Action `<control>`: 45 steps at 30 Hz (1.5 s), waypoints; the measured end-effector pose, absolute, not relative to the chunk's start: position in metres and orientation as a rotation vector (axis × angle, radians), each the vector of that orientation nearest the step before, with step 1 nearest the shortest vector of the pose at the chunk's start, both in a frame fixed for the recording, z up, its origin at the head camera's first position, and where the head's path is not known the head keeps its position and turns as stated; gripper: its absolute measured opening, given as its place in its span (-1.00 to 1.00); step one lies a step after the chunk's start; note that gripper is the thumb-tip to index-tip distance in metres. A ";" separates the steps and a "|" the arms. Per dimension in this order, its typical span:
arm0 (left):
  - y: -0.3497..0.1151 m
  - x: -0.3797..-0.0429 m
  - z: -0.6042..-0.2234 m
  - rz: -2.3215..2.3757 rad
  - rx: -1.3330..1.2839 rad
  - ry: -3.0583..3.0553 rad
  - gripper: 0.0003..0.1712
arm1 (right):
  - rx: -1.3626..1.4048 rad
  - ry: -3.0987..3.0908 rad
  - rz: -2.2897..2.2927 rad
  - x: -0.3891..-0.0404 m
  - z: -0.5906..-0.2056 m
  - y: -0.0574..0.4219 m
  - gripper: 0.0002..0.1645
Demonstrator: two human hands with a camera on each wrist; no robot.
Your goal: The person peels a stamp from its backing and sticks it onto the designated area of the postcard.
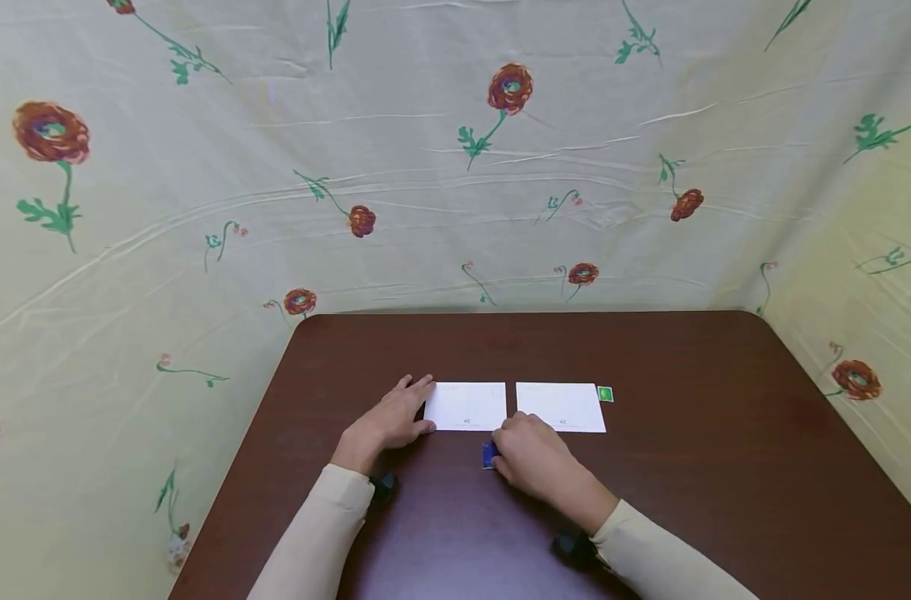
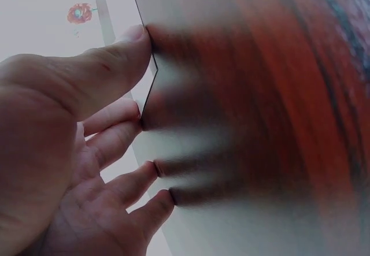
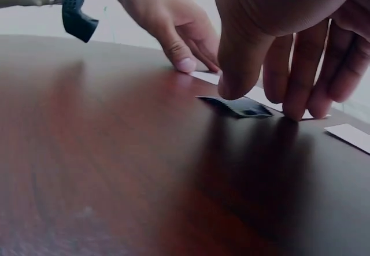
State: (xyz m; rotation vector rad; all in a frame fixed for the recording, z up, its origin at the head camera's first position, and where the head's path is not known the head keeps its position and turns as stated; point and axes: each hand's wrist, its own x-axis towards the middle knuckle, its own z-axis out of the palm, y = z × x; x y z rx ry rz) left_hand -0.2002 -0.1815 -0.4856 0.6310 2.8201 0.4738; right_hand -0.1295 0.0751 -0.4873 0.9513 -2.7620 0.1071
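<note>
Marks [image 1: 467, 421] on white cards [image 1: 463, 402], illegible

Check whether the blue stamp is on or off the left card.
Off: the head view shows the blue stamp nearer the person than the left card, tabletop between them.

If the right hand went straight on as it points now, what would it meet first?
Beyond the blue stamp it touches, the right hand would probably first meet the left white card, around its near right corner; depth is unclear.
</note>
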 end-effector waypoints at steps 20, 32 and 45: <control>-0.165 -0.211 -0.485 0.448 0.575 2.845 -0.13 | 0.971 -2.792 0.111 -0.150 -0.488 0.083 -0.82; -0.155 -0.219 -0.486 0.441 0.553 2.856 -0.14 | 0.988 -2.795 0.228 -0.167 -0.488 0.095 -0.80; -0.155 -0.220 -0.486 0.454 0.534 2.843 -0.14 | 1.025 -2.749 0.395 -0.170 -0.483 0.099 -0.82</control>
